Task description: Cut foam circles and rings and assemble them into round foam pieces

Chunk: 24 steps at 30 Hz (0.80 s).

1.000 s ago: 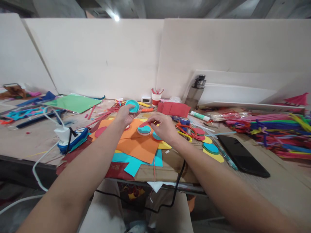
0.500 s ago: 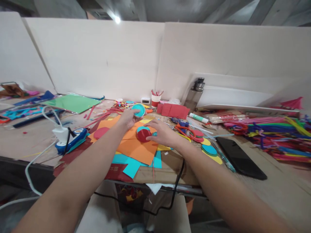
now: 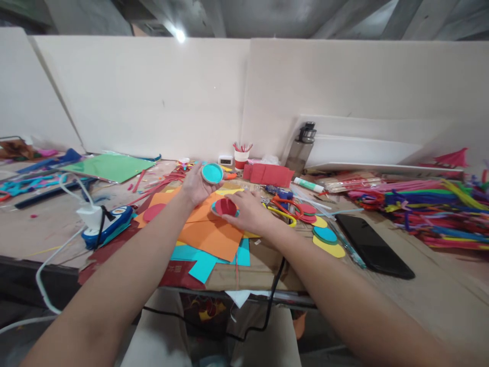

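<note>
My left hand (image 3: 196, 186) is raised over the desk, its fingers closed round a round teal paper disc (image 3: 212, 173) that faces me. My right hand (image 3: 244, 211) rests low on the orange paper sheets (image 3: 212, 232), fingers curled on a curved red paper disc (image 3: 225, 206) that lies over a teal disc. Both forearms reach in from the bottom of the view.
Red and yellow scissors (image 3: 284, 206) and cut discs (image 3: 324, 237) lie right of my hands. A black phone (image 3: 372, 244), a heap of coloured pipe cleaners (image 3: 428, 206), a water bottle (image 3: 301, 148), a glue stick (image 3: 307, 184), a green sheet (image 3: 109, 166) and a blue power strip (image 3: 109, 227) stand around. White partitions back the desk.
My right hand has taken up a red disc and curled it over the teal disc on the orange paper. My left hand tilted its teal disc toward me.
</note>
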Motion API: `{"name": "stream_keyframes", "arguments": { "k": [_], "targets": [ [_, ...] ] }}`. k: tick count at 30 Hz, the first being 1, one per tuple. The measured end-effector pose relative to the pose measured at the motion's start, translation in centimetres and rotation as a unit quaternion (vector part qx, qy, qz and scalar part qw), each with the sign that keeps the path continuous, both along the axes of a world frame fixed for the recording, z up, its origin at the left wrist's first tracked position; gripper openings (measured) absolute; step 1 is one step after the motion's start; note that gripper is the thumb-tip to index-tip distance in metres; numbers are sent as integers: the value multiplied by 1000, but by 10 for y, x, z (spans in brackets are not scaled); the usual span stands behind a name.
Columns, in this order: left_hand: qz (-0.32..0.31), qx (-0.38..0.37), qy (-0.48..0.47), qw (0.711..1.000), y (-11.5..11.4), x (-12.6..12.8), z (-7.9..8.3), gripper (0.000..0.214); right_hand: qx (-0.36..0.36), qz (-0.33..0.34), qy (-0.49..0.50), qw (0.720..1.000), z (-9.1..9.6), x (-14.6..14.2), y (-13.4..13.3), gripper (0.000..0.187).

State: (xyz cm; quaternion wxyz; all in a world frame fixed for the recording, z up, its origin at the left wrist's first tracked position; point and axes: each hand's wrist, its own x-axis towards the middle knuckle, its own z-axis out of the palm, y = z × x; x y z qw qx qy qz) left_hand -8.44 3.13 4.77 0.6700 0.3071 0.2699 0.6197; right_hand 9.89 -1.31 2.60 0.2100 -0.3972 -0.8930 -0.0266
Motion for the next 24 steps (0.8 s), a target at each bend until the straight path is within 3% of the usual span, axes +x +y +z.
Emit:
{"name": "stream_keyframes", "arguments": {
  "k": [5,9,16,24],
  "targets": [
    [-13,-11,30,999,0,9,-6,31,-13,-48,186,981,10,6,7,42],
    [-36,-10,50,998,-5,25,-10,24,4,-82,259,962,10,6,10,46],
    [-92,42,31,994,-21,50,-16,27,99,-125,210,965,6,4,8,50],
    [-97,104,42,989,-31,57,-14,33,110,-118,155,975,8,7,2,53]
  ]
}}
